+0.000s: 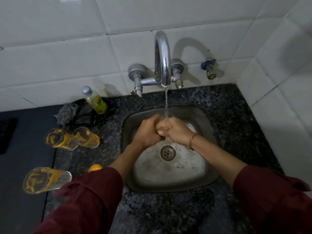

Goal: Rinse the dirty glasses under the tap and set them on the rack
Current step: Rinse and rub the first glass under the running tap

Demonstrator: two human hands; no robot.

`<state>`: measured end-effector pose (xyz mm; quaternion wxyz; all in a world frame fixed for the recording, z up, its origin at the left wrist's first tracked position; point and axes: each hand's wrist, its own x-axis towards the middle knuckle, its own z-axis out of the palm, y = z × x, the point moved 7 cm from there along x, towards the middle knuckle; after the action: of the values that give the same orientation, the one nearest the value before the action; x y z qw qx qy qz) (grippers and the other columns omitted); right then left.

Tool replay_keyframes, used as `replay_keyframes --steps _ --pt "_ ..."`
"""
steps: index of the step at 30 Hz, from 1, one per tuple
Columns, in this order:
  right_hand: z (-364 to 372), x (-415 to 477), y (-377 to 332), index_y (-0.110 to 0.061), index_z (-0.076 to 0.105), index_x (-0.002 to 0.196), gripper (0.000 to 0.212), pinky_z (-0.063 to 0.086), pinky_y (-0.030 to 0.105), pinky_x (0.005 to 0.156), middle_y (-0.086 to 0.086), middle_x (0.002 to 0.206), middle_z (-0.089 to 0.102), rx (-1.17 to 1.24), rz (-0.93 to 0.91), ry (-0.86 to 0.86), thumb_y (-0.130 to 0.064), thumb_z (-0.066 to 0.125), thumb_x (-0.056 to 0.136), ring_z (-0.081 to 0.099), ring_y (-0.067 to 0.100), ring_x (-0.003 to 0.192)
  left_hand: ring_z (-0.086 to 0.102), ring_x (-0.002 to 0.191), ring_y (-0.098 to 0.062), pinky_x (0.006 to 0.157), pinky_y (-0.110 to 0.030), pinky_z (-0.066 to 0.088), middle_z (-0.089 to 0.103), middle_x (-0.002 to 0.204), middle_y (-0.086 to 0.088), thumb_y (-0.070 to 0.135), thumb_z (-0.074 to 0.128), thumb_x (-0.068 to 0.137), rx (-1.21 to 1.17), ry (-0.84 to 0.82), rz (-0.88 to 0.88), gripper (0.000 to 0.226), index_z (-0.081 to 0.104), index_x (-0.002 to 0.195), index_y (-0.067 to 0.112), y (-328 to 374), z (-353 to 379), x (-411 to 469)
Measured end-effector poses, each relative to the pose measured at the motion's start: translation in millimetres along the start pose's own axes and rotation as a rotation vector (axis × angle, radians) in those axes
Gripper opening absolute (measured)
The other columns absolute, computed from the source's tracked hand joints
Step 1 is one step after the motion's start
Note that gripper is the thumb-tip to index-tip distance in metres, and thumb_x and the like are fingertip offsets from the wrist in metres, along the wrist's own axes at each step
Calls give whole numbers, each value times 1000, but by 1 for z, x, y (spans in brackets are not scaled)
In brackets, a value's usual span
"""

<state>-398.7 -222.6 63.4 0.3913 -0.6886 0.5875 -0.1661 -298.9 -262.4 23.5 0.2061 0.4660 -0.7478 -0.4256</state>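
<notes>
While under the tap's [163, 53] one stream [166, 105], locking left hand [148, 132] and right hand [177, 132] together, fingers curled, beside three smeared glasses [59, 139] [87, 137] [45, 180].

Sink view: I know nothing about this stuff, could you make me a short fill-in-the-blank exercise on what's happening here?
1. The left hand and right hand are clasped together under the stream from the ____.
2. The smeared glasses sit on the counter, to the ____ of the sink.
3. Right now ____ of those glasses is being rinsed.
Missing words: tap; left; none.
</notes>
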Motion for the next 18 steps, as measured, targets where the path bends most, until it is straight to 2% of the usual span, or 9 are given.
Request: replay_keyframes --steps 2,5,7,9,11,13,15,17,18 --pt "1 -2 -7 -14 63 74 18 48 35 74 -2 80 65 -55 -57 -69 -12 66 92 61 15 78 70 77 -8 63 -32 56 73 83 6 7 83 62 -60 -31 17 39 65 95 18 4 4 -2" --pt "-1 -10 -18 -27 60 71 24 42 27 69 -13 79 53 -240 -112 -209 -28 66 95 53 6 81 66 63 -7 52 -27 56 71 72 6 -20 76 61 -293 -232 -63 49 69 95 14 -1 9 -3" --pt "-6 -8 -19 -24 63 73 23 42 28 69 -12 78 57 -166 -71 -102 -26 66 95 57 8 80 71 71 -11 58 -34 59 74 81 5 -18 78 54 -303 -224 -90 54 68 99 10 -4 8 -2" --pt "-10 -4 -10 -14 69 77 17 45 29 69 -2 80 69 97 71 64 -18 67 94 66 17 80 73 84 -18 68 -41 61 75 91 1 -2 83 51 -159 -118 -83 54 66 101 10 -3 6 0" --pt "-3 -4 0 -7 71 86 11 54 35 67 12 87 73 260 111 60 -11 65 94 71 26 82 72 76 -17 62 -38 57 74 82 1 3 80 53 -88 -58 -97 43 66 94 8 -2 4 0" --pt "1 -8 0 -8 69 90 5 56 34 76 9 94 72 144 9 -90 -6 65 93 69 20 87 66 62 -12 51 -29 52 70 70 1 -16 71 58 -215 -169 -121 37 67 89 4 1 7 -3" --pt "3 -11 -2 -19 66 93 10 49 30 80 -3 101 66 -111 -79 -212 -10 70 91 62 13 94 66 60 -11 49 -27 51 70 69 2 -34 64 55 -319 -286 -153 53 68 92 4 -3 9 -5" --pt "0 -7 1 -18 66 103 14 47 31 81 1 109 67 -158 -43 -140 -13 71 91 62 17 99 69 67 -11 55 -30 54 72 77 5 -31 71 53 -311 -238 -165 60 68 97 10 -5 6 -6" --pt "-1 -6 2 -13 68 106 15 48 32 78 4 110 69 -92 11 -70 -13 70 92 65 21 97 70 73 -11 60 -31 56 74 83 4 -23 78 53 -258 -173 -155 60 68 102 11 -3 4 -4"
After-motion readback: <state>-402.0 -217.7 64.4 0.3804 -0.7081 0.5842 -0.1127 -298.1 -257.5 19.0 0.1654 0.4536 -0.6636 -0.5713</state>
